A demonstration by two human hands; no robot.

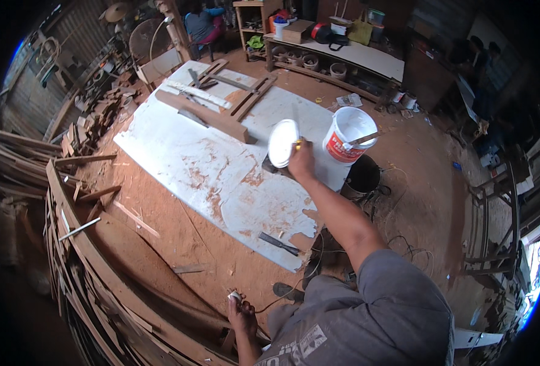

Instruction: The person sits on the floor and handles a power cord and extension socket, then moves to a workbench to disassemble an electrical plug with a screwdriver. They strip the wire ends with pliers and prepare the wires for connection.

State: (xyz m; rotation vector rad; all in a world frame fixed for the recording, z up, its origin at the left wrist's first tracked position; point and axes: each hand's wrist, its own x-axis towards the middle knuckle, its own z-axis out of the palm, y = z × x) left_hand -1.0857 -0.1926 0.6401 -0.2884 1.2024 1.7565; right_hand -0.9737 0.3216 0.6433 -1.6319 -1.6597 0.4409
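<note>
White and round, the lid our right grip holds over the tabletop seems light and stiff, best held by its rim, while our left grip clasps a white piece.

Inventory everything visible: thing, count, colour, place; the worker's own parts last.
Board: one, whitish, centre
Lid: one, white, above board
Large bucket: one, white and red, board's right
Stick: one, brown, bucket's rim
Dark bucket: one, black, beside board
Wooden frame: one, brown, board's far end
Flat tool: one, dark, board's near edge
Timber strips: many, brown, left
Workbench: one, pale-topped, back
Co-worker: at least one, blue-sleeved, back
Small item: one, white, lower middle
Left hand: one, bare, around small item
Right hand: one, bare, gripping lid's edge
</note>
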